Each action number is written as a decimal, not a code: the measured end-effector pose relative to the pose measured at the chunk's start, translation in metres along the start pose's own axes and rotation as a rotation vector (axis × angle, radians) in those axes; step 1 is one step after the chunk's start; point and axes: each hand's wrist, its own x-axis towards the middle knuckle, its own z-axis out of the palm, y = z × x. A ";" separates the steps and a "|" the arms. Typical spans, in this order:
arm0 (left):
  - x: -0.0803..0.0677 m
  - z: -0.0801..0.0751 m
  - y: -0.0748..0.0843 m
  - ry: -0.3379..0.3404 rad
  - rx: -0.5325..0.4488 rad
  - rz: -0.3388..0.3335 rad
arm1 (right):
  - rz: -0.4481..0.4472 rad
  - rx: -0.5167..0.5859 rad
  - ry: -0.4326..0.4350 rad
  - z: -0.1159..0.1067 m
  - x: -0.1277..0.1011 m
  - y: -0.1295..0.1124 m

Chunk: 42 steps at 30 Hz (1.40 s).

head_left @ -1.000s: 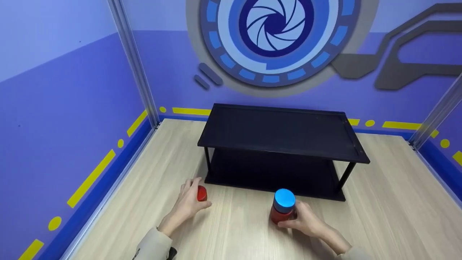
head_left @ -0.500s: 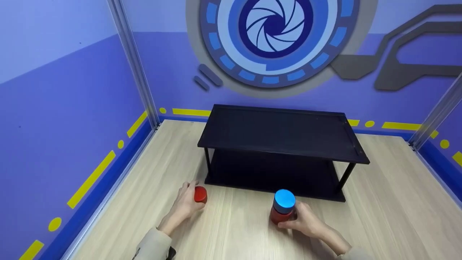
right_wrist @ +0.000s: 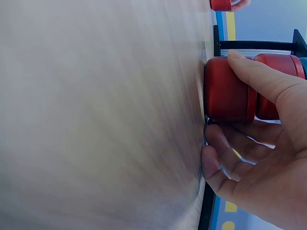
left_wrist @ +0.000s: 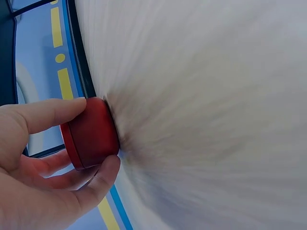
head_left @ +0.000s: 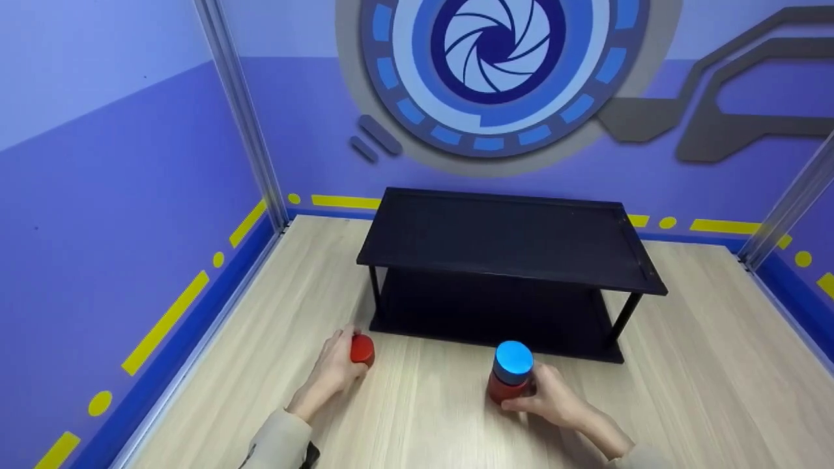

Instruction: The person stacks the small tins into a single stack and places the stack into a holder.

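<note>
A small red round tin [head_left: 362, 350] [left_wrist: 90, 132] stands on the wooden table in front of the black shelf's left end. My left hand [head_left: 335, 368] [left_wrist: 33, 163] grips it, thumb on one side and fingers on the other. A taller red jar with a blue lid [head_left: 512, 371] stands before the shelf's right half. My right hand [head_left: 550, 394] [right_wrist: 261, 143] holds the jar's red body [right_wrist: 230, 88] from the right, thumb on its side and fingers curled beneath it.
A black two-tier shelf [head_left: 515, 247] stands at the middle back of the table [head_left: 430, 417], both tiers bare. Purple walls with metal corner posts [head_left: 241, 117] enclose the table on three sides.
My left hand has closed a little tighter round the red tin and shifted it slightly left. The right hand and jar have stayed put.
</note>
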 end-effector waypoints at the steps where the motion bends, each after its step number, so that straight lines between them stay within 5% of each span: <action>1: 0.000 0.000 0.001 -0.003 -0.002 -0.002 | 0.000 0.003 -0.001 0.000 0.000 0.000; 42: 0.001 0.006 0.079 0.008 -0.031 0.256 | -0.001 0.005 -0.003 0.000 -0.001 0.000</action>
